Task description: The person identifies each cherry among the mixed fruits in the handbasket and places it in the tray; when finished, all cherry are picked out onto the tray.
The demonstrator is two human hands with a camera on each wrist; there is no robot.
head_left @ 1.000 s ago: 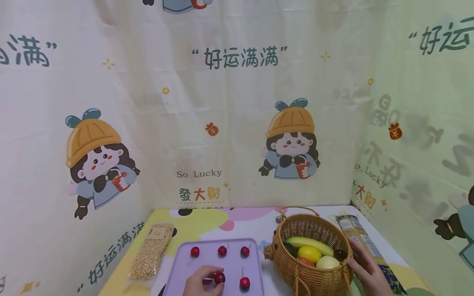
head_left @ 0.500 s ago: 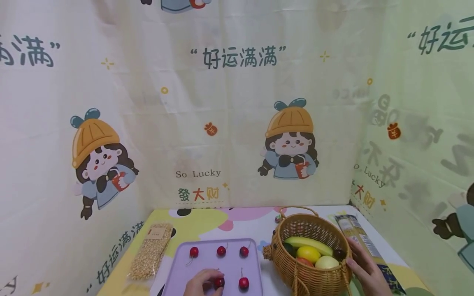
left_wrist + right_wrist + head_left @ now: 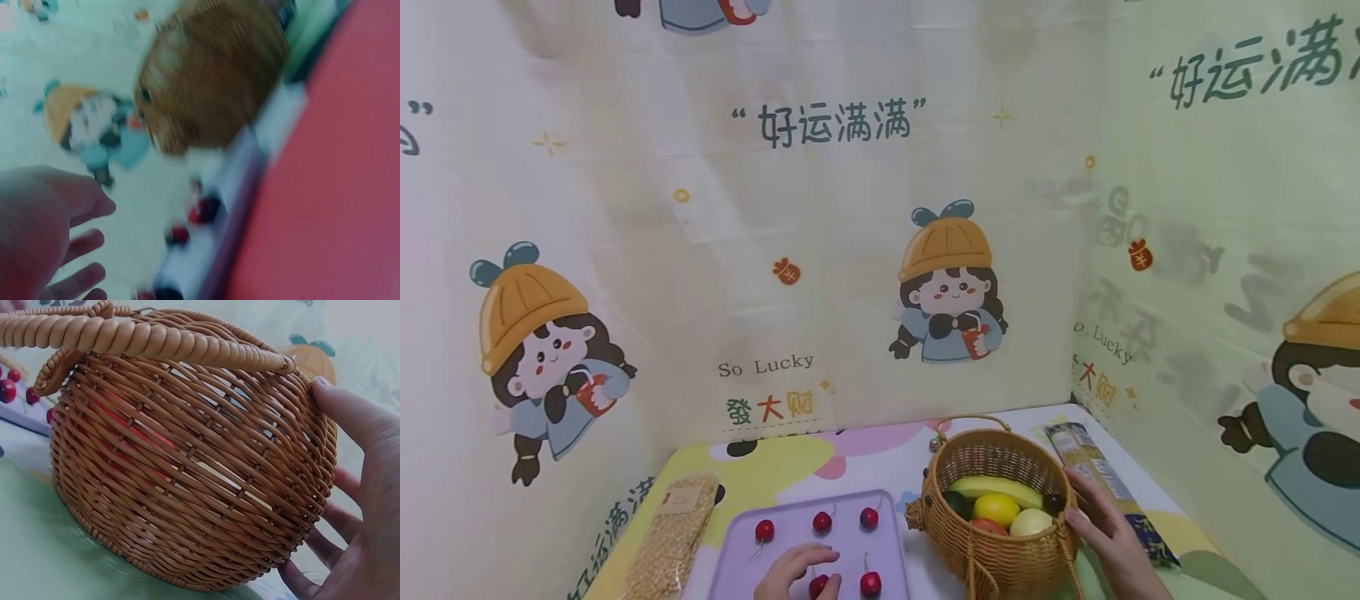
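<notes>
On the purple tray (image 3: 805,502), several red cherries lie in two rows, some with stems showing. My left hand (image 3: 790,573) hovers over the near row, thumb and fingers parted around a cherry (image 3: 818,586) that it partly hides. In the left wrist view the fingers of that hand (image 3: 56,231) are spread, with nothing between them. A round wicker basket (image 3: 187,456), shaped like an animal with a snout, stands right of the tray. Against its right side rests my right hand (image 3: 362,487), thumb at the rim, fingers extended along the weave.
Inside the basket are a banana (image 3: 992,490), a lemon (image 3: 996,507), a pale round fruit (image 3: 1032,522) and other fruit. A bag of yellow kernels (image 3: 670,533) lies left of the tray. Behind my right hand lies a long clear package (image 3: 1093,467). Printed cloth (image 3: 850,308) walls the table.
The head view has turned to the right. My left fingers have parted from the cherry they were at, and it stays on the tray. The right hand remains against the basket.
</notes>
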